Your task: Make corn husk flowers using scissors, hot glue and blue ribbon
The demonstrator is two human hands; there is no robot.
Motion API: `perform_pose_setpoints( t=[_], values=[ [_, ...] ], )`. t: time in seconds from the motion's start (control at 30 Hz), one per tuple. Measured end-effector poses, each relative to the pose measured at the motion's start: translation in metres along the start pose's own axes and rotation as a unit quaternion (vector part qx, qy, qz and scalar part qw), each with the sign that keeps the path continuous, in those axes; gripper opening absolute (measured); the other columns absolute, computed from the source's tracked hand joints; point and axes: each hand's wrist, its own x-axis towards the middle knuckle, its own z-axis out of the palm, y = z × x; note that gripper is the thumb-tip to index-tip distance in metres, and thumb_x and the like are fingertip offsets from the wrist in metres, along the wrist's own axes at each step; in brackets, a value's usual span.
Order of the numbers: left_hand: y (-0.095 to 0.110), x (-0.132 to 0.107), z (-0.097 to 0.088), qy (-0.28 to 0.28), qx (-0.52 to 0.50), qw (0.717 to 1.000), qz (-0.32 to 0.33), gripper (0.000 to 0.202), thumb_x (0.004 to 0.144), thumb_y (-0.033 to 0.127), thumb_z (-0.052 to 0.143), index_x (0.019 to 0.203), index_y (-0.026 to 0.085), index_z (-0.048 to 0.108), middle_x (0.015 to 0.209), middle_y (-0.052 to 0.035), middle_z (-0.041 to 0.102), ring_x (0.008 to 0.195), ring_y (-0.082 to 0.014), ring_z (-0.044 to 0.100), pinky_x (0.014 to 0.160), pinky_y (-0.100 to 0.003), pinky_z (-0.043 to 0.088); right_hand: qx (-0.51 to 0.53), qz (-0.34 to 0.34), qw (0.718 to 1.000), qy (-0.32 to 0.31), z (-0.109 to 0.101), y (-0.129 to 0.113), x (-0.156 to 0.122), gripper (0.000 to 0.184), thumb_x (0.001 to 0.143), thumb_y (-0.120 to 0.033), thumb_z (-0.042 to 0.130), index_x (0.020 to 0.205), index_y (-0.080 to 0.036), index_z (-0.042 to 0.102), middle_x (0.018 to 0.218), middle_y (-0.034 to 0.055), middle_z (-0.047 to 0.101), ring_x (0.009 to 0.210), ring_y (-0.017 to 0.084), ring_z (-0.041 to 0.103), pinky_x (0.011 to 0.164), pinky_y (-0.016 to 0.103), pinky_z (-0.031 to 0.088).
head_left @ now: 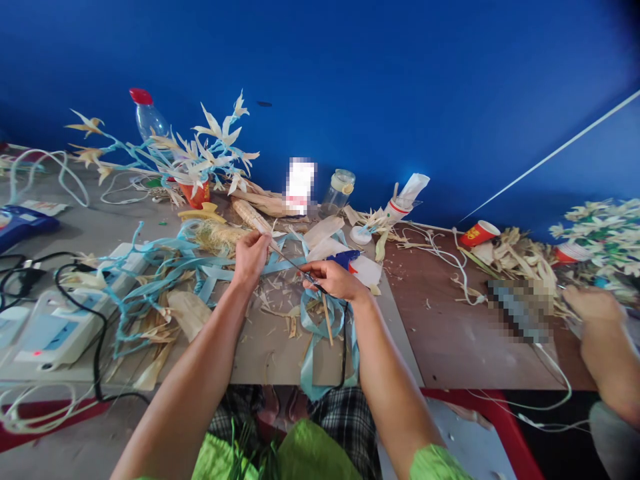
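Note:
My left hand (251,256) is closed in a pinch on the far end of a thin wire stem (290,261). My right hand (334,279) is closed on the stem's near end, where pale blue ribbon (320,327) and a thin straw strip hang down over the table edge. Both hands hover over a cardboard sheet (260,340) strewn with husk scraps. A blue and white glue gun (353,261) lies just beyond my right hand.
Blue ribbon tangle (150,267) and power strips (55,327) with black cables lie left. A red cup of husk flowers (197,190), a plastic bottle (149,119) and a glass jar (338,190) stand behind. Another person's hand (597,313) works at the right near red cups (479,233).

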Motion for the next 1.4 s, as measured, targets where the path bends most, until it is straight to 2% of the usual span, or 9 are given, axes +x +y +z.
perform_pose_setpoints(
  t=[0.37,0.73,0.93,1.07,1.17,1.27,1.4],
  values=[
    [-0.003,0.002,-0.001,-0.005,0.019,1.000,0.000,0.024,0.068,0.027,0.059,0.050,0.017,0.046,0.039,0.0060,0.035,0.034,-0.0048,0.026,0.034,-0.019,0.017,0.007,-0.021,1.000,-0.006,-0.001,0.000,-0.001,0.034,0.067,-0.023,0.068,0.100,-0.014,0.069,0.081,0.0033,0.072,0.073,0.014,0.064,0.069,0.025,0.049],
    [-0.003,0.001,-0.002,-0.002,0.043,0.999,0.010,0.025,0.069,0.026,0.058,0.049,0.017,0.045,0.041,0.0062,0.031,0.036,-0.0042,0.024,0.035,-0.020,0.014,0.010,0.000,1.000,0.007,-0.003,0.009,0.003,0.034,0.064,-0.015,0.068,0.098,-0.015,0.069,0.084,0.0028,0.072,0.075,0.013,0.064,0.073,0.026,0.050],
    [-0.003,0.004,-0.002,0.047,-0.028,0.998,0.010,0.023,0.070,0.028,0.062,0.053,0.015,0.052,0.046,0.0052,0.040,0.039,-0.0035,0.030,0.037,-0.018,0.018,-0.002,0.004,1.000,0.019,-0.005,0.012,0.004,0.034,0.065,-0.022,0.069,0.098,-0.013,0.068,0.069,-0.0004,0.067,0.060,0.010,0.058,0.060,0.022,0.046],
    [-0.002,0.007,-0.002,0.065,-0.147,0.987,0.009,0.020,0.066,0.028,0.068,0.059,0.014,0.055,0.053,0.0048,0.049,0.041,-0.0021,0.036,0.040,-0.016,0.028,-0.039,0.005,0.994,0.105,-0.007,0.018,0.011,0.036,0.068,-0.028,0.066,0.101,-0.014,0.064,0.062,-0.0025,0.062,0.057,0.010,0.056,0.057,0.022,0.044],
    [-0.001,0.006,-0.002,0.043,-0.216,0.975,-0.016,0.021,0.063,0.027,0.072,0.063,0.014,0.057,0.058,0.0052,0.053,0.040,-0.0010,0.037,0.047,-0.017,0.037,-0.150,-0.002,0.970,0.189,-0.005,0.020,0.014,0.039,0.071,-0.036,0.065,0.104,-0.016,0.062,0.064,-0.0021,0.062,0.062,0.014,0.057,0.059,0.024,0.043],
    [0.002,0.001,0.002,0.014,-0.243,0.968,-0.054,0.023,0.062,0.028,0.074,0.065,0.014,0.057,0.058,0.0053,0.055,0.039,-0.0005,0.038,0.052,-0.020,0.043,-0.284,0.001,0.924,0.256,0.003,0.014,0.013,0.039,0.074,-0.039,0.063,0.107,-0.020,0.060,0.075,0.0004,0.067,0.074,0.017,0.061,0.069,0.028,0.043],
    [0.005,-0.008,0.009,-0.026,-0.248,0.966,-0.072,0.024,0.062,0.027,0.075,0.064,0.014,0.056,0.058,0.0050,0.055,0.040,-0.0009,0.039,0.055,-0.021,0.045,-0.429,0.014,0.860,0.275,0.019,0.002,0.007,0.041,0.076,-0.036,0.060,0.114,-0.021,0.058,0.092,0.0052,0.068,0.093,0.024,0.061,0.082,0.034,0.040]
  ],
)
